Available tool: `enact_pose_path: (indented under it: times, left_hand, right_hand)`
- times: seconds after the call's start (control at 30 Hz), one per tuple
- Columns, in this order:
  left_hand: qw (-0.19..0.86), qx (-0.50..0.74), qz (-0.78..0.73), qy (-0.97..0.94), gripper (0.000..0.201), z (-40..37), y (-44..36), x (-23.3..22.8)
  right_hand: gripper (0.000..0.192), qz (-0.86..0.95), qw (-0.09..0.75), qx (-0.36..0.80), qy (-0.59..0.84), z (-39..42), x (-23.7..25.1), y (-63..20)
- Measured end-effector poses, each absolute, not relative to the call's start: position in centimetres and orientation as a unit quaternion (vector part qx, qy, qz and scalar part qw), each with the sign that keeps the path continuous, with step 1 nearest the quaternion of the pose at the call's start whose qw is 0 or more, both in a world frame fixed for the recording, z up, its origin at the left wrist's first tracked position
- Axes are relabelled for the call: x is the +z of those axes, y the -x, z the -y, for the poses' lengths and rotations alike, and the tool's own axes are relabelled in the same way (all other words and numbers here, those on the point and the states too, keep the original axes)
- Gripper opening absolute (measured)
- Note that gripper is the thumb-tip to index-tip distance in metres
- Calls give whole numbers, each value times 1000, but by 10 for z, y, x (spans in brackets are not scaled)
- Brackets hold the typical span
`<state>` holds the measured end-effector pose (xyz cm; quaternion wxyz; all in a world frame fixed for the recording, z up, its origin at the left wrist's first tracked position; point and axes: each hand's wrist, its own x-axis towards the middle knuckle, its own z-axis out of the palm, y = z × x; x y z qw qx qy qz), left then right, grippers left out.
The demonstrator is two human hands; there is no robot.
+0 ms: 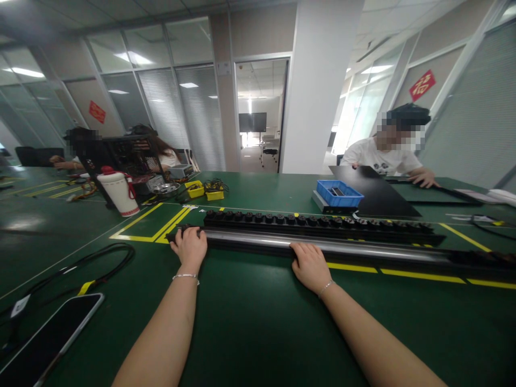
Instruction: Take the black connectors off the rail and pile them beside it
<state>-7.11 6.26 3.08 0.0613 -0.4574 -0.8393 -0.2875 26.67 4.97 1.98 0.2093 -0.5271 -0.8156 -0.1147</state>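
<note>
A long bar (250,237), shiny silver along its top and black along its sides, lies across the green table in front of me. My left hand (189,249) grips its left end, fingers curled over the dark end part. Near its middle, my right hand (312,267) has its fingers bent over the near edge and top; the fingertips are partly hidden. Just behind the bar, a long black strip (326,228) with a row of round black fittings runs parallel to it. The bar's right end is dark and blurred.
A phone (52,336) and black cable (116,248) lie at left. Beyond are a white cup (120,193), an open computer case (133,156), yellow boxes (215,194) and a blue bin (339,193). Across the table, a person (382,150) handles a black frame (439,200).
</note>
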Motion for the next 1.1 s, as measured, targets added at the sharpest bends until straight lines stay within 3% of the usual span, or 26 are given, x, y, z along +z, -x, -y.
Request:
enact_pose_path:
  times: [1.1]
  left_hand:
    - [32,-250,858,448,52,-61,109,34]
  right_hand:
    - [35,815,215,-115,525,-51,20,-267]
